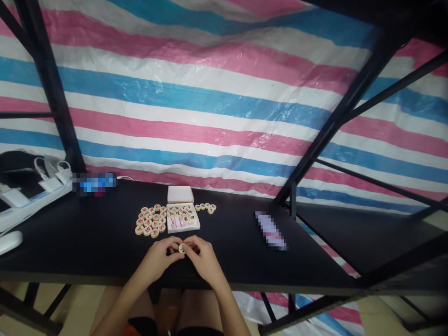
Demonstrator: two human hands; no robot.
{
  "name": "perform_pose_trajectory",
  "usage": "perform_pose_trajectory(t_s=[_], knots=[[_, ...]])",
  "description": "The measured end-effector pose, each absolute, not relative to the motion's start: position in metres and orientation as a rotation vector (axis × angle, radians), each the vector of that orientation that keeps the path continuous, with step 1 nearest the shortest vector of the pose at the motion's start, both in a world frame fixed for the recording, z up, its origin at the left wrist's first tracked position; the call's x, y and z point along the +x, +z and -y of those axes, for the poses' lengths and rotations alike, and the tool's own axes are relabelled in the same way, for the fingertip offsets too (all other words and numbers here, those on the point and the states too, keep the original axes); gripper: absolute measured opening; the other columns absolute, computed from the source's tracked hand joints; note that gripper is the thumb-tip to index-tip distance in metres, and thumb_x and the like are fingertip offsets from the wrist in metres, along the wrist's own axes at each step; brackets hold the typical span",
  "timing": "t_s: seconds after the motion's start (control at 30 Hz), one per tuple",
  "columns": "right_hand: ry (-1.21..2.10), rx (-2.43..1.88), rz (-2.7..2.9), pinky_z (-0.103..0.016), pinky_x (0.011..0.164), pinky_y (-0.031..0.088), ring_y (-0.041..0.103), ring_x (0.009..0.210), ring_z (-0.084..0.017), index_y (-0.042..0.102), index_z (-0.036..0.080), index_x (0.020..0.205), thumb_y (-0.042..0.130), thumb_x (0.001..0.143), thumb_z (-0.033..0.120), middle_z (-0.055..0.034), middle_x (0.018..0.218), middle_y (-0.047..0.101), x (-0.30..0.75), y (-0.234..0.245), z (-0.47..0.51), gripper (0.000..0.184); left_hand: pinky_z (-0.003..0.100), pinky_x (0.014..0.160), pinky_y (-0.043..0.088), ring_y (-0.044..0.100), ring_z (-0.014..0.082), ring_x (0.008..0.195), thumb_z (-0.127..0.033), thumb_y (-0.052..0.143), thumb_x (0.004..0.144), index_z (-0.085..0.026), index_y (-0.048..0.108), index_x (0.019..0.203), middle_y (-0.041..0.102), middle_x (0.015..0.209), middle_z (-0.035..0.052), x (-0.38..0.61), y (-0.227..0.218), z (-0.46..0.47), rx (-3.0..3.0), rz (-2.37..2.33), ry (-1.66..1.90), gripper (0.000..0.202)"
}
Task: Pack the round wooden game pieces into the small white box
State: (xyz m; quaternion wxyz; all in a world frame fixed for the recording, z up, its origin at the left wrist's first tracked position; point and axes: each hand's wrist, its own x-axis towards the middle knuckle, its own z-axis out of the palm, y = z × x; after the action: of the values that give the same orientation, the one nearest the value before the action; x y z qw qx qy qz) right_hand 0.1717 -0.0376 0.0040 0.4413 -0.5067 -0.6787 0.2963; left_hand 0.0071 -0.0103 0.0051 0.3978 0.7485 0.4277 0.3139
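Note:
My left hand (160,259) and my right hand (203,259) meet over the near part of the black table (87,242). Their fingertips pinch one round wooden chess piece (181,248) between them. Just beyond lies a white box (182,217) partly filled with the same pieces. Several loose pieces (150,220) lie in a cluster left of the box, and a short row of pieces (206,207) lies to its right. The box's lid (180,194) rests behind it.
A white power strip with plugs (31,196) runs along the table's left side, with a white object (10,241) near the edge. A blurred item (94,183) sits at back left, another (271,230) at right. Black frame bars and a striped tarp stand behind.

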Motion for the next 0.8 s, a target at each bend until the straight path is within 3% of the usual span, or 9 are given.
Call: perform_pose_trajectory(t_s=[0.47,0.8], knots=[[0.759,-1.236,1.700,-0.023,0.063,0.046,0.061,0.072,-0.014,0.065,0.019,0.091,0.055,0.081,0.020,-0.0017,0.085,0.068,0.1717,0.0043,0.0379,0.014,0.025,0.070,0.045,0.066,0.0199,0.078,-0.026,0.062,0.072,-0.019,0.068,0.098,0.075,0.086,0.0027,0.0057,0.0051,0.0095,1.808,-1.091,0.820,0.028],[0.772,-1.217,1.683,-0.023,0.063,0.046,0.061,0.073,-0.013,0.063,0.020,0.097,0.055,0.078,0.017,-0.0016,0.088,0.068,0.1732,0.0035,0.0377,0.021,0.025,0.063,0.043,0.064,0.0194,0.072,-0.035,0.060,0.077,-0.019,0.068,0.103,0.075,0.083,0.0025,0.0063,0.0110,0.0123,1.783,-1.073,0.830,0.032]])
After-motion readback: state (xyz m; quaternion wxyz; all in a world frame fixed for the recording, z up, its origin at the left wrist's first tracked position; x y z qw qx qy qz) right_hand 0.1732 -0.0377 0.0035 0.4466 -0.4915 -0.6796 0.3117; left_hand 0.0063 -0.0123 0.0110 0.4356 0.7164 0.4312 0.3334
